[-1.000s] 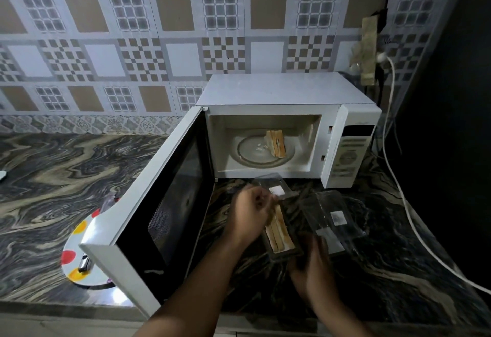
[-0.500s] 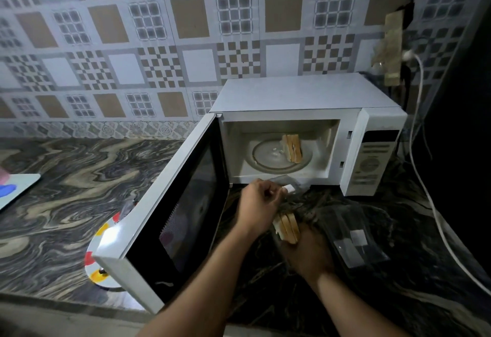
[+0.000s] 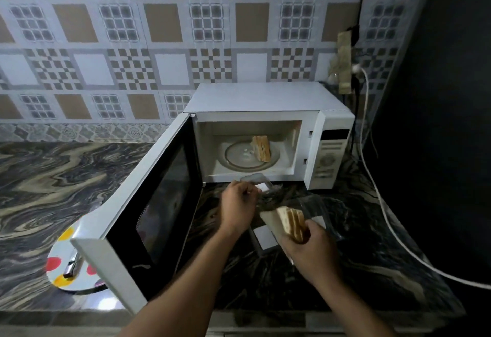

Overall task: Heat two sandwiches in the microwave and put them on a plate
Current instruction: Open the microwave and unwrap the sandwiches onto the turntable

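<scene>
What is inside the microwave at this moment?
Inside the open microwave, one sandwich stands on the right part of the glass turntable, with a few crumbs beside it. The cavity's near left corner is hidden behind the door.

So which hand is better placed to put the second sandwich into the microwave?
Right. The right hand already grips the second sandwich, with the open microwave cavity straight ahead. The left hand pinches the clear plastic package.
</scene>
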